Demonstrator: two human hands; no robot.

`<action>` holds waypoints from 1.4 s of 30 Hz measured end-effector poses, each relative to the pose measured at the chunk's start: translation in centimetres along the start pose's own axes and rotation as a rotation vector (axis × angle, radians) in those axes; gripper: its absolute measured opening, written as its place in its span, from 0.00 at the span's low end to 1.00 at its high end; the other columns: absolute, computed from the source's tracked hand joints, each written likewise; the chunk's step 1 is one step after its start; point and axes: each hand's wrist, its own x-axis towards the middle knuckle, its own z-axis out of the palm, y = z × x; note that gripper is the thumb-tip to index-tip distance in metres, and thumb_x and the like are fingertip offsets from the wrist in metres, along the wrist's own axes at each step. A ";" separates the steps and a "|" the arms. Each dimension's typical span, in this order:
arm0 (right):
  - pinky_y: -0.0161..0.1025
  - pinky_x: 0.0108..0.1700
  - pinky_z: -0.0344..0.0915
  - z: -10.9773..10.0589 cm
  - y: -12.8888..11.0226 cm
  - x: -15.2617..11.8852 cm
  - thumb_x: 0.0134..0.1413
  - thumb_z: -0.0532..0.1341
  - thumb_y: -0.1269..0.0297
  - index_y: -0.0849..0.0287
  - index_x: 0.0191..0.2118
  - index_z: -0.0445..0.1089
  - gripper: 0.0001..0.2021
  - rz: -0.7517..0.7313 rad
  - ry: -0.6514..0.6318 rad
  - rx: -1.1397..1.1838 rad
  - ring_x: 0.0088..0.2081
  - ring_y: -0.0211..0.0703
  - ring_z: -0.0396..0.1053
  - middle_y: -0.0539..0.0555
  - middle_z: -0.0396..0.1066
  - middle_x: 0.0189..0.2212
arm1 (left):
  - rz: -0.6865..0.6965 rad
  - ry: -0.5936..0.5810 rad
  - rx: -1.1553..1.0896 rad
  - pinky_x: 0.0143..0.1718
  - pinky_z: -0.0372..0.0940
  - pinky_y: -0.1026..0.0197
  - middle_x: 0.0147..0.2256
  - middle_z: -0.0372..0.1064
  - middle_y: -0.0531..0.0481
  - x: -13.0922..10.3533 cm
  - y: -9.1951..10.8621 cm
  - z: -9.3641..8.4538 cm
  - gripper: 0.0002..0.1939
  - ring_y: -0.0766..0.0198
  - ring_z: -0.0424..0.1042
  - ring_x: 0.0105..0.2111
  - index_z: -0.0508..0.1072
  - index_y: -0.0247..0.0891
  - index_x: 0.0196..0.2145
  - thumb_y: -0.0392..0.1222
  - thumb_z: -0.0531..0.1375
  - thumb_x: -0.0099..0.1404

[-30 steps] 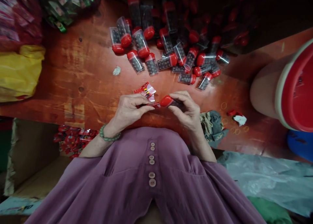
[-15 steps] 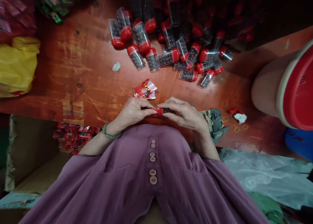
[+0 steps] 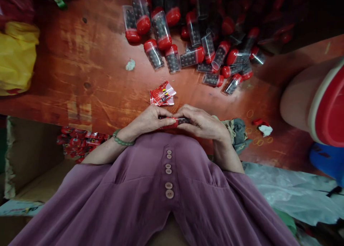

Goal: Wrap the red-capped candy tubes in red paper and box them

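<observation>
Near the table's front edge both hands meet over small red-capped tubes of dark balls. My left hand [image 3: 150, 121] is closed on a tube, its thumb and fingertips pinching by the red cap. My right hand [image 3: 200, 122], also closed, holds a dark tube [image 3: 183, 120] whose red end meets the left fingertips. The fingers partly hide both tubes. Just beyond the hands lie red and pink printed cards [image 3: 162, 93]. Farther back, a pile of clear tubes with red caps [image 3: 161, 29] is spread on the table.
On the orange table [image 3: 107, 77] are a yellow bag [image 3: 17, 59] at left, a crumpled cloth [image 3: 238, 133] and rubber bands near my right wrist. A tub with a red lid [image 3: 330, 106] stands at right. A cardboard box [image 3: 32, 160] with red packets [image 3: 80, 142] sits below left.
The view has shifted slightly, so the tubes and tub sit farther right. Both hands stay together on the tubes, with the left fingertips slightly farther over the red part.
</observation>
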 end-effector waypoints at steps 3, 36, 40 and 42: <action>0.42 0.43 0.67 0.1 0.0 0.1 0.63 0.59 0.64 0.60 0.46 0.69 0.09 0.041 -0.012 -0.036 0.41 0.45 0.69 0.57 0.71 0.39 | 0.047 0.052 0.012 0.29 0.64 0.66 0.29 0.79 0.50 0.2 -0.2 0.5 0.12 0.66 0.71 0.26 0.82 0.35 0.32 0.47 0.65 0.57; 0.37 0.32 0.71 7.0 0.3 2.1 0.66 0.56 0.54 0.52 0.62 0.60 0.22 0.120 0.513 0.401 0.26 0.35 0.67 0.52 0.72 0.37 | 0.197 0.544 -0.593 0.33 0.70 0.61 0.26 0.77 0.51 -0.7 -1.8 1.4 0.18 0.66 0.73 0.26 0.77 0.37 0.27 0.55 0.72 0.49; 0.35 0.31 0.70 7.0 0.5 2.5 0.66 0.55 0.52 0.53 0.63 0.59 0.23 0.107 0.455 0.526 0.25 0.34 0.65 0.48 0.69 0.32 | 0.285 0.613 -0.597 0.41 0.71 0.59 0.29 0.78 0.52 -0.6 -1.6 1.1 0.18 0.65 0.75 0.31 0.77 0.39 0.29 0.55 0.72 0.49; 0.36 0.33 0.71 7.0 0.5 2.5 0.65 0.56 0.54 0.53 0.62 0.60 0.22 0.110 0.473 0.450 0.26 0.34 0.67 0.51 0.72 0.37 | 0.315 0.658 -0.641 0.43 0.71 0.59 0.29 0.78 0.53 -0.7 -1.6 1.1 0.18 0.65 0.75 0.32 0.76 0.39 0.28 0.54 0.73 0.48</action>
